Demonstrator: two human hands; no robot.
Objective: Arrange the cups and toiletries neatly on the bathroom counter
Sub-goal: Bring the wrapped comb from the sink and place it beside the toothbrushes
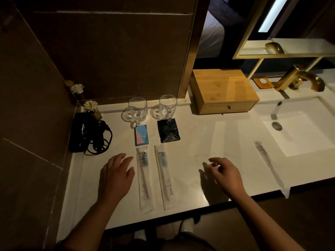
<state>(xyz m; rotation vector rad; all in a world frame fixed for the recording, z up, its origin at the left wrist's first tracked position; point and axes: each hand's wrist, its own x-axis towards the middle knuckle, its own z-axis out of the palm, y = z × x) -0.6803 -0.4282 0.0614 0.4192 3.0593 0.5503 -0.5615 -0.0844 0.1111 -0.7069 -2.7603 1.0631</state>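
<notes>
Two glass mugs, one on the left (137,109) and one on the right (167,106), stand on glass coasters at the back of the white counter (203,134). In front of them lie a blue and pink box (141,135) and a black sachet (168,131). Two wrapped toothbrushes, a left one (145,180) and a right one (165,176), lie side by side pointing toward me. A third wrapped item (268,163) lies near the sink, its end over the counter edge. My left hand (116,175) hovers flat just left of the toothbrushes. My right hand (225,175) hovers to their right, fingers loosely curled, holding nothing.
A black hair dryer with its cord (88,134) sits at the left wall beside two small flower ornaments (90,105). A wooden drawer box (223,91) stands behind centre. The sink basin (297,129) and gold tap (299,78) are at the right.
</notes>
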